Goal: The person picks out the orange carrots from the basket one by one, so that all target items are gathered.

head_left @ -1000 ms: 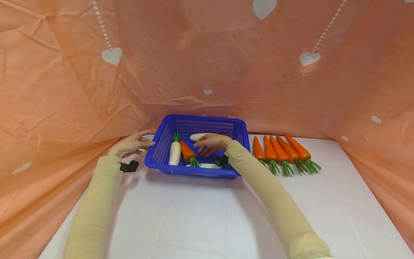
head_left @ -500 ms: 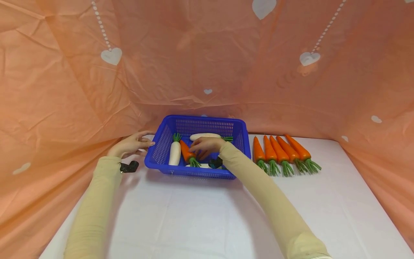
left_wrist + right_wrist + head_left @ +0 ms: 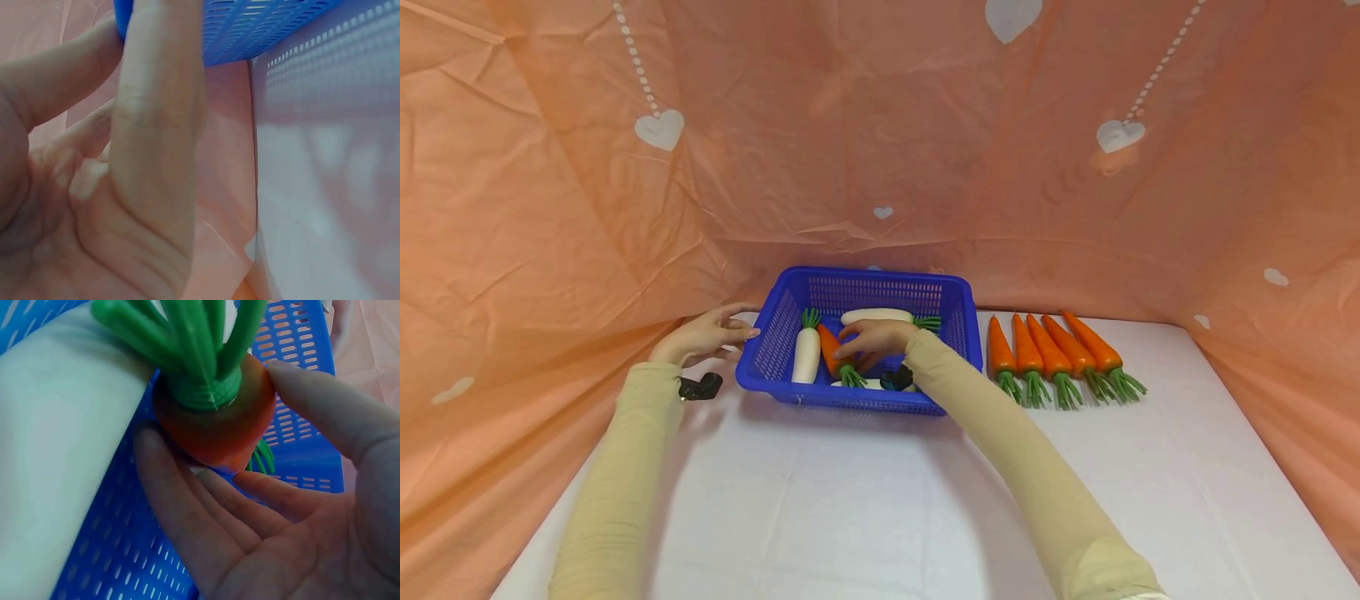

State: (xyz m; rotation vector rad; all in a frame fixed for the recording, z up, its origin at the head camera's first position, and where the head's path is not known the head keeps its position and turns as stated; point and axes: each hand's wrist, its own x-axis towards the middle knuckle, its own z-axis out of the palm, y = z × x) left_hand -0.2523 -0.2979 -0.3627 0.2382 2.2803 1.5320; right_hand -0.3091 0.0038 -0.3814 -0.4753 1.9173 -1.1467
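Observation:
A blue plastic basket [image 3: 880, 273] stands at the back of the table, with several vegetables inside. My left hand [image 3: 700, 335] holds its left rim between thumb and fingers; the left wrist view shows the blue rim partly hidden behind a finger. Inside the basket my right hand [image 3: 880, 335] grips a carrot [image 3: 829, 342]. In the right wrist view, thumb and fingers sit around the broad end of that carrot [image 3: 209, 434], just below its green stems. A white radish [image 3: 807, 357] lies to its left, another radish [image 3: 874, 316] behind, and a partly hidden radish [image 3: 872, 384] along the front wall.
Several carrots [image 3: 1052, 354] lie in a row on the white tablecloth [image 3: 850, 500], right of the basket, stems toward me. An orange curtain [image 3: 880, 167] with white hearts hangs right behind the basket and along both sides.
My right hand has moved left within the basket and taken hold of the carrot, uncovering the back radish's stems. The left hand and the basket have stayed put.

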